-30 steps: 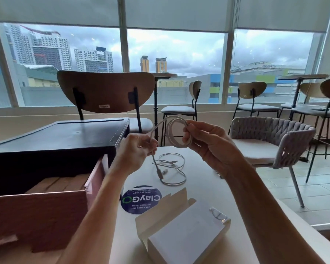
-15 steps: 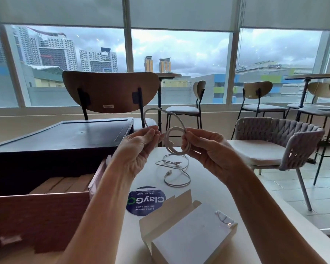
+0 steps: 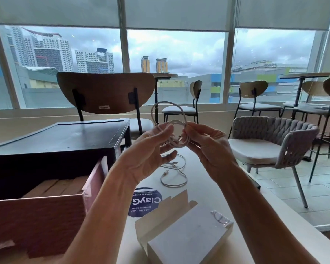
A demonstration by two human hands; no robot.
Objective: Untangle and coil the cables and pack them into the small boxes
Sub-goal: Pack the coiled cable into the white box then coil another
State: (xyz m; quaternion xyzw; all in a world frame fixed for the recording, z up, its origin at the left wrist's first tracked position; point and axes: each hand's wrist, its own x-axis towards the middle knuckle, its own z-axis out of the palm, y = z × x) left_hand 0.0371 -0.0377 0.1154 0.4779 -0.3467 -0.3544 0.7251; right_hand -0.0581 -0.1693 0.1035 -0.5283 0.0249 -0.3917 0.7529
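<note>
I hold a white cable [image 3: 176, 121] up above the table, wound into a small coil with one bigger loop arching over it. My right hand [image 3: 206, 144] pinches the coil at its right side. My left hand [image 3: 151, 153] grips the cable's free length between thumb and fingers at the coil's left. A second white cable [image 3: 174, 175] lies loose on the white table [image 3: 202, 180] below my hands. A small white box [image 3: 187, 239] with its flap open stands near the table's front edge.
An open reddish wooden box [image 3: 46, 216] sits at the left, with a black box [image 3: 61, 140] behind it. A round blue sticker [image 3: 147, 202] lies on the table. A brown chair [image 3: 107, 92] stands behind the table and a grey woven chair [image 3: 271, 145] to the right.
My left hand has come closer to my right hand, bringing the trailing end up from the table into a new loop on the coil.
</note>
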